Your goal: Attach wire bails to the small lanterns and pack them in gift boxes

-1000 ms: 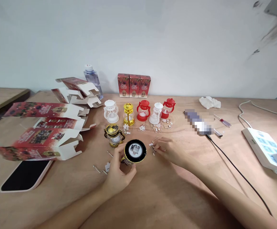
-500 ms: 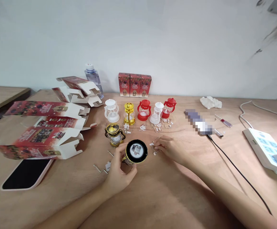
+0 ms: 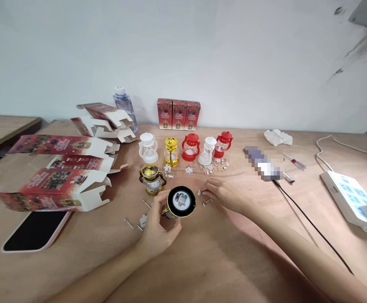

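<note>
My left hand [image 3: 157, 229] grips a small gold and black lantern [image 3: 179, 202] tipped on its side, its round base with a white battery cover facing me. My right hand [image 3: 223, 194] rests on the table just right of it, fingers pinched on a tiny white piece [image 3: 199, 192] beside a thin wire handle [image 3: 207, 202]. Another gold lantern [image 3: 151, 179] stands just behind my left hand. A bent wire handle with a white tag [image 3: 135, 223] lies left of that hand.
A row of white, gold and red lanterns [image 3: 189, 148] stands mid-table, with three red boxes [image 3: 178, 114] and a water bottle [image 3: 124, 103] behind. Opened cartons [image 3: 57, 176] and a phone [image 3: 33, 230] lie left. A black cable [image 3: 309, 225], screwdriver [image 3: 293, 160], tissue [image 3: 277, 136] and power strip [image 3: 350, 195] lie right.
My right hand's fingers have shifted slightly over the small white piece and wire. The left hand holds the tipped lantern in nearly the same place.
</note>
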Tool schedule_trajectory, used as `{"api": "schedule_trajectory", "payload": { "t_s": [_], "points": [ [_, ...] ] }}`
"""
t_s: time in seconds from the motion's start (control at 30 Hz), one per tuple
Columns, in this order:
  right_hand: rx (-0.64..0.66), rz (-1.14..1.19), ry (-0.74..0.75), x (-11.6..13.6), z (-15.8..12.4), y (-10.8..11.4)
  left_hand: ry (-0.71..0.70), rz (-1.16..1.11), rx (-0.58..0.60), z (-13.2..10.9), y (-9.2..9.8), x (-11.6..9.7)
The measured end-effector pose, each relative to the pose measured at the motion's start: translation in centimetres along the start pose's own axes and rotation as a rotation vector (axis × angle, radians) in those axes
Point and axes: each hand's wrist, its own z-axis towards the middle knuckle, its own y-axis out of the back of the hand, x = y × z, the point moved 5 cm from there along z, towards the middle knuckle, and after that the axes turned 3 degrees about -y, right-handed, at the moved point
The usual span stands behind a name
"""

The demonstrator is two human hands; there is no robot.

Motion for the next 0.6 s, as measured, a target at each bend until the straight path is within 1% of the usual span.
{"api": "schedule_trajectory", "payload": {
  "t_s": [0.33,0.47,0.53,0.6],
  "points": [
    [-0.019,-0.104,0.033,-0.49,0.89,-0.42,0.041,-0.014,0.0,-0.01,0.1,0.12],
    [-0.005,-0.036,-0.007,-0.7,0.98,-0.16,0.048,-0.003,0.0,0.04,0.04,0.14],
    [0.003,0.008,-0.03,-0.76,0.87,0.01,0.03,-0.006,-0.005,0.06,0.03,0.1],
    [-0.036,0.041,-0.039,-0.76,0.72,0.29,0.009,-0.012,-0.008,0.06,0.03,0.05]
  ]
}}
